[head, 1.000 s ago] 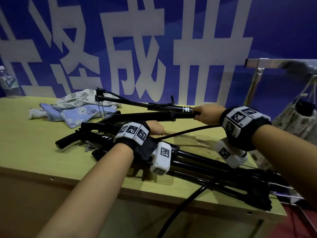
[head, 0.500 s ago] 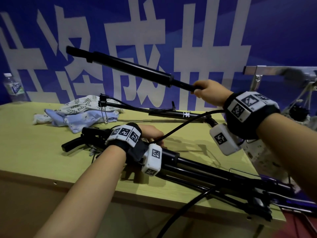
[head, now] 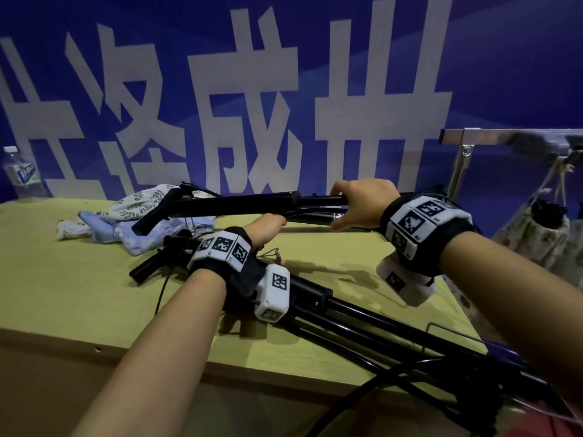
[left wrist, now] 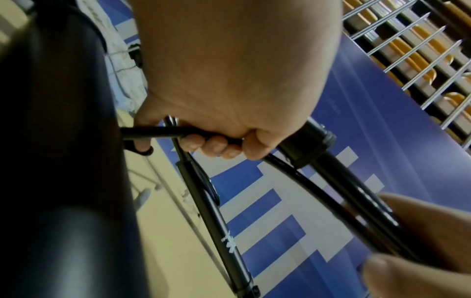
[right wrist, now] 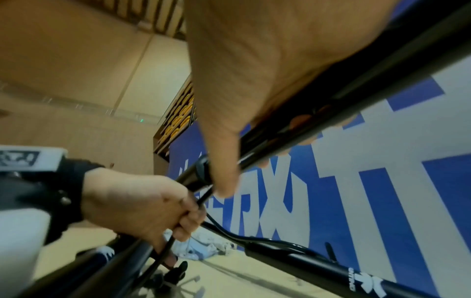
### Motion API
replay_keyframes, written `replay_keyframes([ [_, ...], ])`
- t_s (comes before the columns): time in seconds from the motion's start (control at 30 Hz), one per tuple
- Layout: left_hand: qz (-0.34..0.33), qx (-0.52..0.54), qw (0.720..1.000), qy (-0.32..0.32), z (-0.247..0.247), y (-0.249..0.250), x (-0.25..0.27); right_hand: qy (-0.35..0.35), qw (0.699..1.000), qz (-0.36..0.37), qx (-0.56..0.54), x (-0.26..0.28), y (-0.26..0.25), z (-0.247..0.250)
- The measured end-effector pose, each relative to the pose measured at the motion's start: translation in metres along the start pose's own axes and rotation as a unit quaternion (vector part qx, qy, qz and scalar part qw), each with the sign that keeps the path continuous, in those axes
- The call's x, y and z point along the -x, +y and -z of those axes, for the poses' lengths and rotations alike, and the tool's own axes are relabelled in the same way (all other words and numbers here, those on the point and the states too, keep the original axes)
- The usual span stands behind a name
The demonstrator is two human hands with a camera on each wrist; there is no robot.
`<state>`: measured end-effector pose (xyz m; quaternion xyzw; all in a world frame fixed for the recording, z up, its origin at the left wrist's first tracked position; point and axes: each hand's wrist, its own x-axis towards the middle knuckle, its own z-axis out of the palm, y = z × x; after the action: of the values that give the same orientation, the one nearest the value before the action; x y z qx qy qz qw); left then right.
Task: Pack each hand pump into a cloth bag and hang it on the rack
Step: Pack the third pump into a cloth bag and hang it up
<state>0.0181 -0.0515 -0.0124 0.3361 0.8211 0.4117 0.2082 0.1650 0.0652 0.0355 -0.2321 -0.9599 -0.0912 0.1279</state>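
Presently: right hand (head: 362,203) curled tight around the thin rod of a black hand pump (head: 220,205) held level above the surface (head: 63,294), left hand (head: 263,228) pinching its thin black hose (left wrist: 318,191), crumpled cloth bags (head: 142,212) at ten o'clock, rack (head: 473,137) at two o'clock.

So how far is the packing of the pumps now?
Done: one bag with something dark inside already hangs on the rack. In hand: the right hand grips a pump held above the table, and the left hand grips its hose; it is not bagged yet. Left: more pumps lie on the table, and spare bags wait at the back.
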Motion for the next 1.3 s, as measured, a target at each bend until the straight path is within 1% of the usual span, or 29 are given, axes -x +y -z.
replay_keyframes([
  [0.1, -0.026, 0.004, 0.999, 0.018, -0.006, -0.005, -0.005, 0.034, 0.999, -0.014, 0.006, -0.004, -0.001, -0.003],
  [0.2, -0.045, 0.028, 0.998, 0.032, -0.005, -0.004, -0.004, 0.050, 0.999, -0.019, -0.009, -0.010, -0.005, 0.000],
  [0.23, -0.052, 0.008, 0.998, 0.022, -0.004, -0.006, -0.004, 0.059, 0.998, -0.019, -0.013, -0.012, -0.005, 0.002],
  [0.3, -0.059, -0.073, 0.996, -0.010, -0.001, -0.012, -0.003, 0.074, 0.997, -0.024, -0.022, -0.018, -0.005, 0.007],
  [0.4, -0.041, -0.171, 0.983, -0.057, 0.006, -0.026, -0.004, 0.090, 0.995, -0.033, -0.026, -0.027, -0.006, 0.016],
  [0.47, -0.014, -0.241, 0.967, -0.087, 0.012, -0.031, -0.004, 0.095, 0.994, -0.038, -0.035, -0.033, -0.009, 0.021],
  [0.53, 0.011, -0.307, 0.947, -0.096, 0.016, -0.034, -0.006, 0.094, 0.993, -0.044, -0.048, -0.038, -0.011, 0.027],
  [0.57, 0.017, -0.333, 0.939, -0.089, 0.019, -0.035, -0.008, 0.093, 0.993, -0.045, -0.050, -0.040, -0.012, 0.031],
  [0.63, 0.025, -0.389, 0.919, -0.051, 0.024, -0.036, -0.011, 0.095, 0.993, -0.044, -0.049, -0.043, -0.012, 0.039],
  [0.73, 0.031, -0.458, 0.888, 0.036, 0.028, -0.035, -0.014, 0.108, 0.993, -0.031, -0.025, -0.043, -0.019, 0.047],
  [0.8, 0.026, -0.473, 0.876, 0.087, 0.032, -0.038, -0.016, 0.115, 0.993, -0.024, -0.008, -0.042, -0.026, 0.050],
  [0.93, -0.010, -0.471, 0.860, 0.194, 0.046, -0.046, -0.019, 0.132, 0.991, -0.029, -0.002, -0.045, -0.028, 0.061],
  [1.0, -0.013, -0.450, 0.866, 0.218, 0.051, -0.046, -0.019, 0.134, 0.990, -0.035, -0.011, -0.047, -0.028, 0.065],
  [1.1, -0.016, -0.366, 0.903, 0.225, 0.056, -0.043, -0.019, 0.132, 0.990, -0.042, -0.021, -0.048, -0.031, 0.064],
  [1.17, -0.027, -0.287, 0.925, 0.246, 0.062, -0.038, -0.021, 0.135, 0.990, -0.043, -0.022, -0.048, -0.031, 0.066],
  [1.23, -0.052, -0.158, 0.949, 0.268, 0.067, -0.029, -0.020, 0.144, 0.988, -0.043, -0.021, -0.048, -0.028, 0.070],
  [1.27, -0.068, -0.107, 0.953, 0.276, 0.069, -0.025, -0.020, 0.150, 0.987, -0.044, -0.021, -0.048, -0.026, 0.072],
  [1.3, -0.082, -0.085, 0.951, 0.285, 0.071, -0.021, -0.019, 0.155, 0.987, -0.047, -0.022, -0.047, -0.024, 0.074],
])
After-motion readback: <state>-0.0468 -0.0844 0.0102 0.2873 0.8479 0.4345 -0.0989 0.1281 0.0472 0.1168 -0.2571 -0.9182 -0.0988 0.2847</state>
